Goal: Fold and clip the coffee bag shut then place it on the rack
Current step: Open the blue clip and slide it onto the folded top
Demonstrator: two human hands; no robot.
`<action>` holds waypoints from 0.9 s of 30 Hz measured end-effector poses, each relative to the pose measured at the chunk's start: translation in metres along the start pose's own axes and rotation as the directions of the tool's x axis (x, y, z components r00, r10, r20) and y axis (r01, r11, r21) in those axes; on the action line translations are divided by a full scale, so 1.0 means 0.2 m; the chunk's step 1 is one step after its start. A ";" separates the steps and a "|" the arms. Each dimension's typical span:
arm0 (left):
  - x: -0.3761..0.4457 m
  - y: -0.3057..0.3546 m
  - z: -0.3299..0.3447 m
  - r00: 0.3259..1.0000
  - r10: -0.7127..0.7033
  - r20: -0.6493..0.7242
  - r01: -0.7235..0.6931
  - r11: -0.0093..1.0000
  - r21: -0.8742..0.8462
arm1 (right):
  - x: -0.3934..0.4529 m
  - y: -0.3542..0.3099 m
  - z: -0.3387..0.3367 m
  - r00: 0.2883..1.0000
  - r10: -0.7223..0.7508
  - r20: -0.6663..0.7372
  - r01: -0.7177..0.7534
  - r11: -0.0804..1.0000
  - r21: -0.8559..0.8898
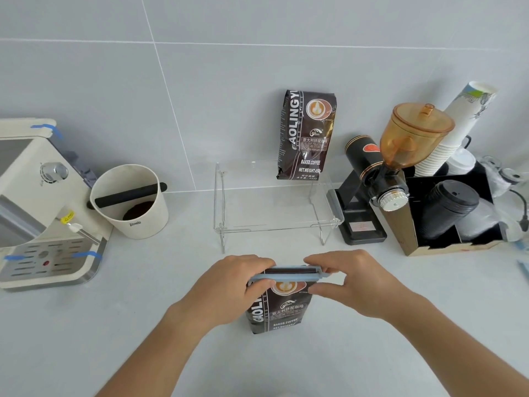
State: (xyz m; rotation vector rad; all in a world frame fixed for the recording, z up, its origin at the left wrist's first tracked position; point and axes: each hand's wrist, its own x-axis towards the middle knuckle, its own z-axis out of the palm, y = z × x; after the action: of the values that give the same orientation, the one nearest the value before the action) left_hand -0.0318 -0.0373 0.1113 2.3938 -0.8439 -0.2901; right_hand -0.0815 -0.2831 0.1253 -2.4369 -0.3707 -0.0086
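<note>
A dark brown coffee bag (279, 309) stands upright on the counter in front of me, its top folded over. A long pale blue clip (286, 275) spans the folded top. My left hand (229, 287) grips the bag's upper left corner and the clip's left end. My right hand (352, 282) pinches the clip's right end between thumb and fingers. Behind them stands a clear acrylic rack (274, 224). A second, unclipped coffee bag (307, 136) stands on the rack's back right, leaning on the wall.
A cream espresso machine (37, 202) and a cream knock box (131, 202) sit at the left. A black grinder with an amber hopper (383, 179), a stack of paper cups (455, 130) and a box of black lids (449, 213) crowd the right.
</note>
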 end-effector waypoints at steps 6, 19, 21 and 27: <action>0.00 -0.01 0.01 1.000 0.000 -0.015 0.000 1.000 0.025 | 0.00 0.02 0.02 1.000 -0.012 0.000 0.012 0.999 -0.029; 0.01 -0.02 0.00 1.000 0.016 -0.011 -0.016 0.999 0.051 | -0.01 0.01 0.08 0.995 -0.022 -0.096 0.014 0.996 -0.089; 0.02 -0.02 -0.01 1.000 0.001 -0.011 -0.001 1.000 0.029 | -0.01 0.02 0.09 0.993 -0.028 -0.115 0.017 0.995 -0.101; 0.01 -0.05 -0.01 0.995 -0.097 -0.004 0.094 0.979 -0.183 | 0.00 0.05 0.14 0.988 0.070 -0.140 -0.053 0.991 0.123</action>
State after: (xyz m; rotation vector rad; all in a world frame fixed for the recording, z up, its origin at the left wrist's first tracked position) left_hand -0.0253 -0.0312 0.1079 2.2646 -0.6671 -0.3734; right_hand -0.0810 -0.2737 0.0980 -2.3126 -0.2246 -0.1320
